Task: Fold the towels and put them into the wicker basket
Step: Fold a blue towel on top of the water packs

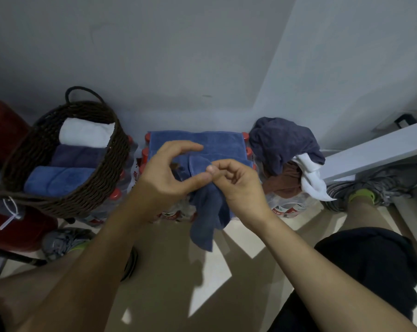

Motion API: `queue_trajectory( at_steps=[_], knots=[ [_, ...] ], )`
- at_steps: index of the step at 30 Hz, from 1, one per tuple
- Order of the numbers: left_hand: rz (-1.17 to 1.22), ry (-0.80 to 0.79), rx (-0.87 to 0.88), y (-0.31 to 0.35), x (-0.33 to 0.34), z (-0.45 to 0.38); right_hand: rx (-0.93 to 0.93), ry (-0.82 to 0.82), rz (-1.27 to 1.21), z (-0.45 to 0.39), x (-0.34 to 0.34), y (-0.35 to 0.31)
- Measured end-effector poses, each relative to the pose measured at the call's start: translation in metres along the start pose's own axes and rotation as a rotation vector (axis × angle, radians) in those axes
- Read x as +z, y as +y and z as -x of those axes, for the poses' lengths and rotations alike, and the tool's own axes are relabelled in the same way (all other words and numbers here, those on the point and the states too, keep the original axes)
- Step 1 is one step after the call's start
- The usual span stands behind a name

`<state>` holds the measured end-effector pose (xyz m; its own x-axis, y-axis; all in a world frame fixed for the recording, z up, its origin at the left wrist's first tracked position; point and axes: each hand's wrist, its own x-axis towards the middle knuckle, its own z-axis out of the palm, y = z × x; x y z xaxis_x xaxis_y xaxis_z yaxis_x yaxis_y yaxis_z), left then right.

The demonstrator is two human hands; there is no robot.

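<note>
Blue towel (pixel 197 142): spread flat over the tops of packs of red-capped bottles (pixel 145 153) against the wall; its near part is bunched up and a loose end hangs down over the front edge toward the floor.
Left hand (pixel 165 174): held above the middle of the blue towel; a fold of the cloth is pinched at the thumb, while the forefinger is curved forward over the towel, apart from the thumb.
Right hand (pixel 238 185): placed just beside the left hand; its fingers (pixel 220 164) are curled, and the bunched cloth is pinched between thumb and fingertips, with the hanging end passing under the palm.
Wicker basket (pixel 102 178): set to the left of the blue towel, on more bottle packs; dark brown, oval, with a loop handle at its far end.
Basket contents: three rolled towels laid side by side, a white towel (pixel 86 131) farthest, a purple towel (pixel 78 155) in the middle, a blue roll (pixel 56 179) nearest.
Unfolded pile (pixel 284 142): heaped to the right of the blue towel; a dark grey-blue cloth is seen on top, a brown cloth (pixel 286 182) and a white cloth (pixel 310 178) beneath it.
Floor (pixel 169 271): pale and glossy; a grey shoe (pixel 63 242) is seen at lower left.
</note>
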<state>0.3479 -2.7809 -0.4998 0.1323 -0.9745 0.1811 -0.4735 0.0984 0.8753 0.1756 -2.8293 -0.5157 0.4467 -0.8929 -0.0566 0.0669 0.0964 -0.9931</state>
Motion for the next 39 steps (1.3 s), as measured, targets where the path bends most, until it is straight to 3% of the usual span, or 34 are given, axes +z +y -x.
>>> queue_trajectory(
  at_steps=[2, 8, 10, 12, 15, 19, 23, 26, 28, 32, 37, 39],
  knots=[
    [-0.02, -0.119, 0.046, 0.003, -0.001, 0.0, -0.043, 0.019, 0.041, 0.001, -0.001, -0.006],
    [0.152, -0.083, 0.006, 0.009, 0.005, 0.0, -0.017, -0.021, 0.062, 0.004, -0.003, -0.012],
    [0.124, -0.108, 0.0, 0.008, 0.003, 0.001, 0.034, -0.12, 0.074, 0.002, -0.008, -0.013],
    [0.056, -0.096, -0.004, 0.007, 0.002, 0.003, 0.085, -0.322, 0.196, 0.001, -0.016, -0.016],
    [0.036, 0.032, 0.0, 0.009, -0.001, 0.003, 0.193, -0.603, 0.474, 0.003, -0.026, -0.018],
    [-0.143, 0.106, -0.005, 0.008, -0.011, 0.0, 0.304, -0.701, 0.622, 0.002, -0.042, -0.022],
    [-0.404, 0.09, -0.212, -0.002, -0.016, -0.004, 0.351, -0.72, 0.651, -0.003, -0.07, -0.035],
    [-0.406, 0.097, -0.275, -0.012, -0.025, -0.005, 0.403, -0.759, 0.594, -0.002, -0.097, -0.042],
    [-0.352, 0.109, -0.251, -0.019, -0.031, -0.004, 0.432, -0.718, 0.473, -0.002, -0.116, -0.044],
    [-0.184, 0.127, -0.289, -0.031, -0.037, -0.005, 0.336, -0.433, 0.097, -0.007, -0.142, -0.041],
    [0.376, 0.026, -0.355, -0.04, -0.041, -0.004, 0.207, -0.167, -0.286, -0.019, -0.128, -0.032],
    [0.36, 0.078, -0.376, -0.048, -0.042, -0.007, 0.218, -0.079, -0.344, -0.027, -0.119, -0.029]
  ],
)
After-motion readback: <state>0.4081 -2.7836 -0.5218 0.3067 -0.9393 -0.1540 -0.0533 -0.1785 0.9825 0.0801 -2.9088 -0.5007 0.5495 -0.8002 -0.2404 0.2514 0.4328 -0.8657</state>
